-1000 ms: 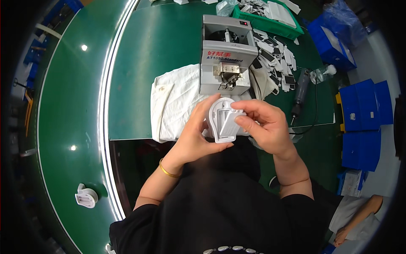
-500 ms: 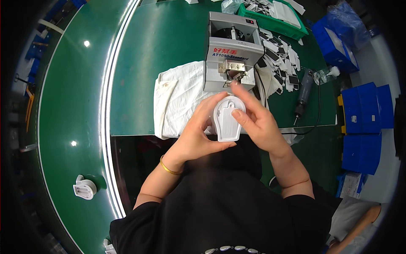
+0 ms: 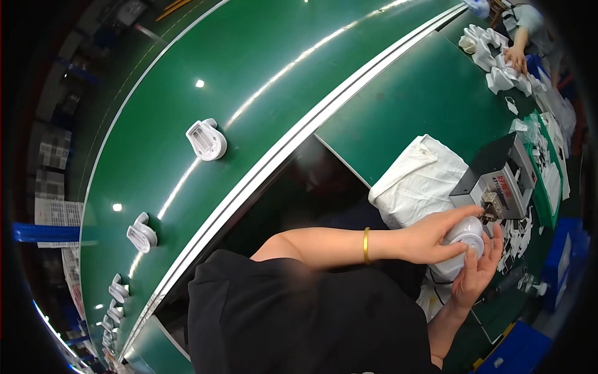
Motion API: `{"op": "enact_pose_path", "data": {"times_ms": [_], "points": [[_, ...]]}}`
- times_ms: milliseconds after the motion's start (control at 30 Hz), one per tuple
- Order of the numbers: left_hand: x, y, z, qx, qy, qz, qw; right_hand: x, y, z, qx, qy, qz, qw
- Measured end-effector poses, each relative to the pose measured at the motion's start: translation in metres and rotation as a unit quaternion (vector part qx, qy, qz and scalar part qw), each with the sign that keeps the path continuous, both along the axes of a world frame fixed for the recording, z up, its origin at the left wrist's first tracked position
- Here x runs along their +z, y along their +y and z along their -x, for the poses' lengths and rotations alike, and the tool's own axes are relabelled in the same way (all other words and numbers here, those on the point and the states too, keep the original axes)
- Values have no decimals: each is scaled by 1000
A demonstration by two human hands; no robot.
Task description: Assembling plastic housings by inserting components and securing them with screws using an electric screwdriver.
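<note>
A white plastic housing (image 3: 466, 235) with a rounded end is between both my hands, at the right of the head view. My left hand (image 3: 431, 238), with a gold bangle on the wrist, grips it from the left, thumb along its near side. From the right, my right hand (image 3: 474, 275) presses it with thumb and fingers. Just beyond the fingers stands a grey tape dispenser (image 3: 506, 187) with a metal outlet (image 3: 492, 209). A white cloth (image 3: 418, 181) lies beside the dispenser.
White housings (image 3: 207, 140) (image 3: 142, 234) lie spaced along a green conveyor belt (image 3: 261, 118) at the left. Beyond the dispenser are a green tray (image 3: 548, 181) and scattered small white and black pieces (image 3: 516, 240). At the far right, another person's hand (image 3: 516, 59) touches white parts (image 3: 492, 53).
My view has swung left toward the belt, so dispenser and hands now appear farther right. The housing has turned over: its recessed face showed before, its rounded outside shows now.
</note>
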State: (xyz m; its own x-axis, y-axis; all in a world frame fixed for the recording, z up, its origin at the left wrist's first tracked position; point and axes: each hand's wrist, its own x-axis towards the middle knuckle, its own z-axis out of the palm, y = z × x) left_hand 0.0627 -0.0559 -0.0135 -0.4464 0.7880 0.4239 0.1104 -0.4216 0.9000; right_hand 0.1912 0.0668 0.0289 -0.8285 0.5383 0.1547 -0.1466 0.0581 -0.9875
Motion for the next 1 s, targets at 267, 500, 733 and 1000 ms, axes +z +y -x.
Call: {"op": "enact_pose_path", "data": {"times_ms": [267, 500, 733, 1000], "points": [[6, -14, 5, -33, 151, 78, 985, 1, 56, -24, -155, -105, -33, 982], [3, -12, 4, -89, -10, 140, 986, -64, 250, -124, -401, -534, -357, 653], [-1, -5, -6, -125, -91, 160, 975, -59, 273, -157, -335, -363, 26, 869], [-4, -10, -9, -43, 173, 170, 969, 54, 150, -52, -71, 270, 144, 949]]}}
